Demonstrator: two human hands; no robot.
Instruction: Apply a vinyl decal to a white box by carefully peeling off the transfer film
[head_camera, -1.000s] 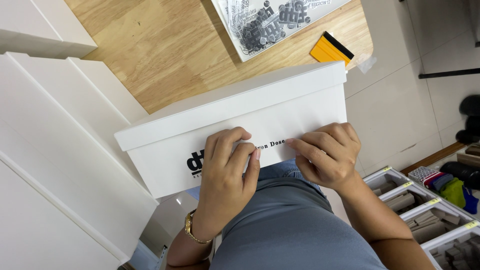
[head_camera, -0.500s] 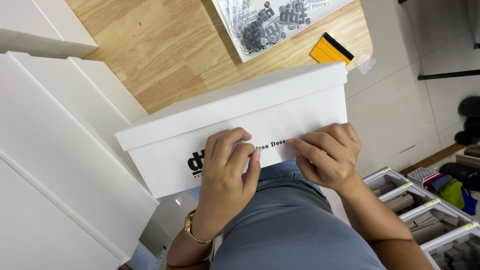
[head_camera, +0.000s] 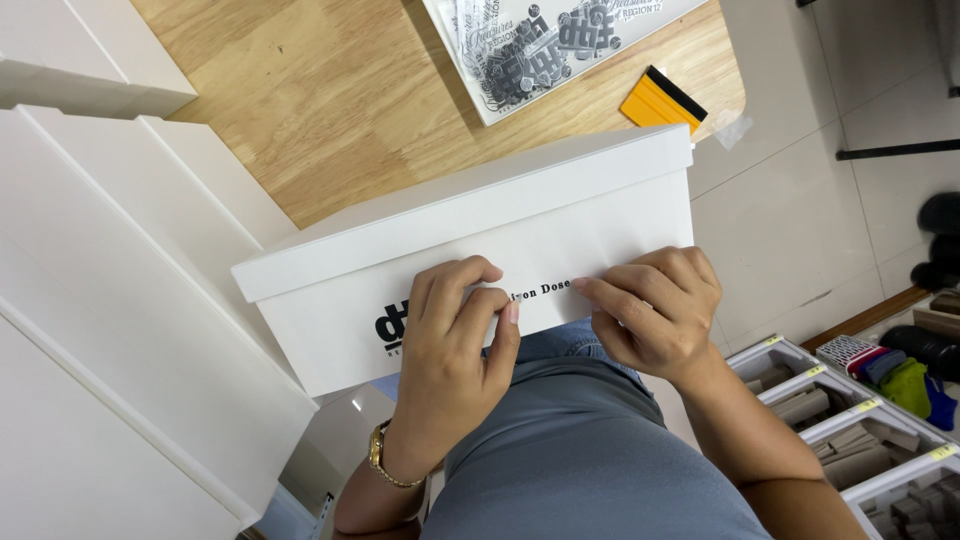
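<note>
fingers of both hands, left hand and right hand, press flat, uncurled, on smooth white box.

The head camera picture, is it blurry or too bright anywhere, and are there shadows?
In the head view the white box and both hands, left hand and right hand, look sharp; the light is soft and even, with only faint shadows under the fingers; the white shelves at the left look very bright, almost washed out; the sticker sheet shows a little shine.

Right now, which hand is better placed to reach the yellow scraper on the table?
Probably the right hand: it rests on the white box on the side nearer the yellow scraper; the left hand is farther.
</note>
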